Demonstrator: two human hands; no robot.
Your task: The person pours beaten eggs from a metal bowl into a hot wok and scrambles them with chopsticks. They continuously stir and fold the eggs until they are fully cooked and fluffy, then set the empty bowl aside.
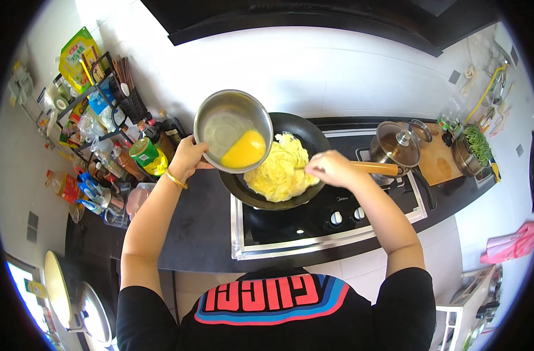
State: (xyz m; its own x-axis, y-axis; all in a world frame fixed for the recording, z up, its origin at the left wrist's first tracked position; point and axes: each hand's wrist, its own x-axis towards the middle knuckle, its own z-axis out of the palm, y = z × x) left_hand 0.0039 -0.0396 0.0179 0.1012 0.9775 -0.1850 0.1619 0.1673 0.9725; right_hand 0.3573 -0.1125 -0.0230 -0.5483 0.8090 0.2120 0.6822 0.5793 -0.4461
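Observation:
My left hand (pixel 191 157) grips the rim of a round metal bowl (pixel 211 117), which is tilted above the left side of a dark wok (pixel 305 126). Yellow beaten egg (pixel 246 150) pools in the bowl's lower side. In the wok lies a soft, pale yellow mass of partly set egg (pixel 284 169). My right hand (pixel 335 169), over the wok's right rim, is closed on a thin utensil whose tip reaches the egg; its kind is unclear. Just right of that hand a wooden handle (pixel 375 168) sticks out; I cannot tell what it belongs to.
The wok stands on a black gas hob (pixel 302 225). At right are a glass-lidded pot (pixel 395 143), a wooden board (pixel 439 155) and a bowl with green vegetables (pixel 477 146). Bottles and packets crowd a rack (pixel 106 99) at left. A dark hood (pixel 314 23) hangs overhead.

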